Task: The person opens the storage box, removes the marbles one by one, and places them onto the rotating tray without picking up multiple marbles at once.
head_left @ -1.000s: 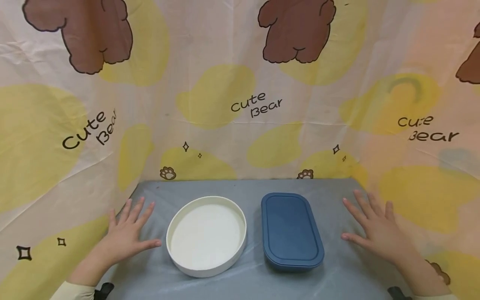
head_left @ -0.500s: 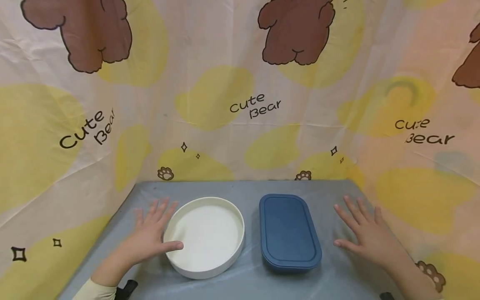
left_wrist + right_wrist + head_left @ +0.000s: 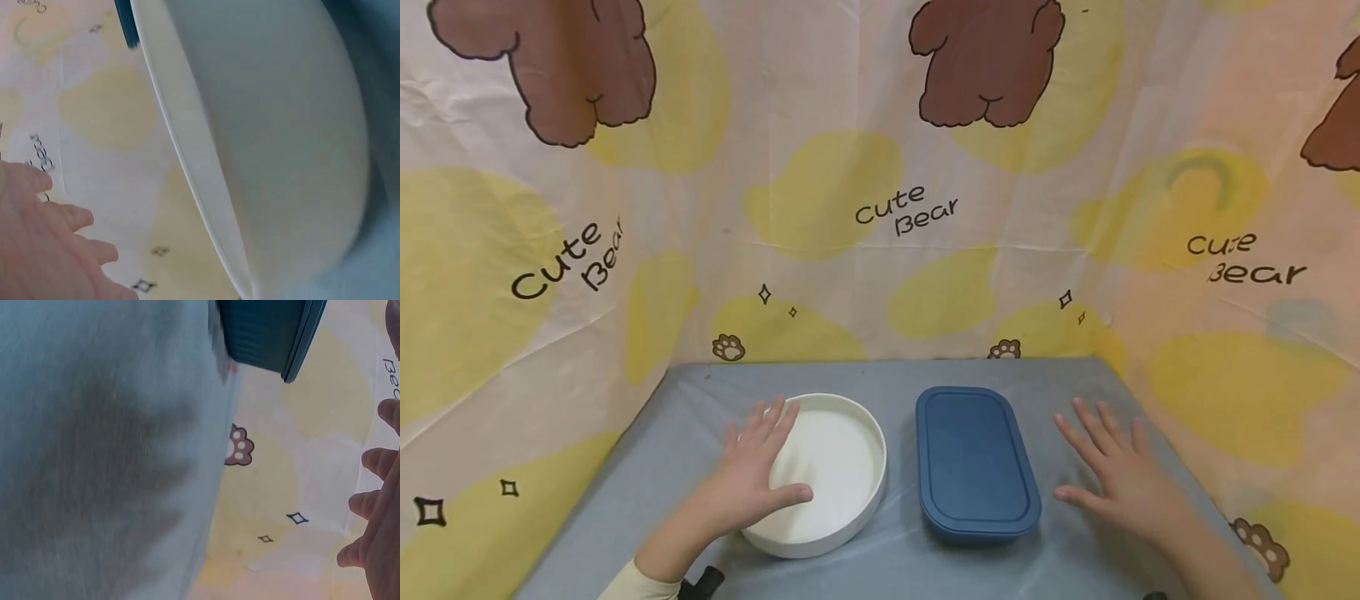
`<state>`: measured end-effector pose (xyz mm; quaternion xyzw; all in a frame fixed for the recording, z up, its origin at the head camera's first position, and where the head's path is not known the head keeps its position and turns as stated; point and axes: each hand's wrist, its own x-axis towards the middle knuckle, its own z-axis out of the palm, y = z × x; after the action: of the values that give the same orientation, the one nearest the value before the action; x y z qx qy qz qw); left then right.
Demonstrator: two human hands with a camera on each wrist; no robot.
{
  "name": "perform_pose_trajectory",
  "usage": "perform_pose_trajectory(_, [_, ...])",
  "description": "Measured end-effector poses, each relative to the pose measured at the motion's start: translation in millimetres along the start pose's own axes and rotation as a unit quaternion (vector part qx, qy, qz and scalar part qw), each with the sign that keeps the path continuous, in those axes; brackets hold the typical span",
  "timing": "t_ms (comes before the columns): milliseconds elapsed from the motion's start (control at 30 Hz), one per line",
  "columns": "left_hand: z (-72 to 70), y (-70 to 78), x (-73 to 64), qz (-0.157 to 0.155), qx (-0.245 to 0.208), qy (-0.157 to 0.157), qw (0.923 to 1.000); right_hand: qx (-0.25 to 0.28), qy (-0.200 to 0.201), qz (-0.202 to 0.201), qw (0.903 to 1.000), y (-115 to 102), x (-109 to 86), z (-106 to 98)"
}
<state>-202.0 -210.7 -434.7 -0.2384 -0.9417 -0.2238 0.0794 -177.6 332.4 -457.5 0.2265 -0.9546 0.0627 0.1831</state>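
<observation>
A round white shallow dish (image 3: pixel 842 467) with a low upright wall stands on the table, left of centre. My left hand (image 3: pixel 747 479), fingers spread and holding nothing, hovers over the dish's left side and covers part of its rim. To the right of the dish sits a blue rectangular box (image 3: pixel 976 462) with its lid on. Beyond the box, my right hand (image 3: pixel 1120 483) is held above the table with spread fingers and nothing in it. In the right wrist view its fingers (image 3: pixel 375 462) stand well apart from the box (image 3: pixel 265 334).
A grey-blue cloth (image 3: pixel 625 500) covers the table. Behind and at both sides hangs a curtain (image 3: pixel 820 200) printed with bears, yellow patches and lettering. A narrow gap of tabletop separates the dish and the box.
My left hand has moved right, from beside the dish to over its left side. My right hand has shifted slightly left towards the box. Dish and box stay put.
</observation>
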Motion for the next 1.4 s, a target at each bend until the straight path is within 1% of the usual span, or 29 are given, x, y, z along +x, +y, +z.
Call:
perform_pose_trajectory(67, [4.0, 8.6, 3.4, 0.004, -0.01, 0.002, 0.9999, 0.004, -0.001, 0.0, 1.0, -2.8, 1.4, 0.9])
perform_pose_trajectory(167, [10.3, 20.4, 7.8, 0.011, -0.038, 0.008, 0.9992, 0.012, 0.006, -0.004, 0.9999, -7.0, 4.0, 0.9])
perform_pose_trajectory(267, [17.2, 31.9, 10.4, 0.012, -0.062, 0.01, 0.998, 0.015, 0.009, -0.008, 0.9998, -11.4, 6.9, -0.7])
perform_pose_trajectory(400, [24.8, 49.6, 13.3, 0.015, -0.096, 0.007, 0.9952, 0.021, 0.004, -0.01, 0.9997, -15.9, 8.9, -1.8])
perform_pose_trajectory(500, [27.7, 64.6, 17.2, 0.026, -0.124, 0.005, 0.9919, 0.027, 0.006, -0.011, 0.9996, -18.5, 9.6, -0.9])
perform_pose_trajectory(533, [28.8, 69.3, 18.6, 0.028, -0.13, 0.003, 0.9911, 0.027, 0.006, -0.013, 0.9995, -19.4, 10.0, -0.6])
perform_pose_trajectory(600, [30.8, 78.1, 21.8, 0.023, -0.143, -0.012, 0.9894, 0.033, 0.008, -0.015, 0.9993, -21.0, 10.0, 0.3])
perform_pose_trajectory(733, [37.3, 90.0, 27.8, 0.001, -0.162, -0.049, 0.9855, 0.045, 0.011, -0.017, 0.9988, -23.2, 9.3, 1.1])
perform_pose_trajectory(800, [41.0, 94.1, 29.2, -0.008, -0.176, -0.061, 0.9825, 0.046, 0.01, -0.018, 0.9987, -24.6, 8.8, 1.0])
perform_pose_trajectory(867, [46.4, 98.3, 26.9, -0.01, -0.199, -0.063, 0.978, 0.044, 0.008, -0.022, 0.9988, -27.4, 7.3, 1.9])
perform_pose_trajectory(1033, [58.4, 114.2, 18.2, -0.016, -0.266, -0.081, 0.9605, 0.061, 0.005, -0.022, 0.9979, -35.8, 3.1, 5.3])
perform_pose_trajectory(1133, [65.2, 122.7, 19.5, -0.014, -0.286, -0.093, 0.9535, 0.068, 0.002, -0.019, 0.9975, -39.3, 4.2, 4.5])
perform_pose_trajectory(1267, [77.8, 129.9, 22.7, -0.014, -0.301, -0.097, 0.9487, 0.062, -0.009, -0.021, 0.9978, -44.6, 5.7, 3.5])
perform_pose_trajectory(1333, [84.4, 132.1, 24.3, -0.02, -0.308, -0.092, 0.9467, 0.062, -0.008, -0.026, 0.9977, -47.2, 7.2, 3.6])
perform_pose_trajectory(1400, [91.4, 133.7, 25.5, -0.029, -0.31, -0.084, 0.9466, 0.062, -0.008, -0.031, 0.9976, -49.8, 9.0, 4.1])
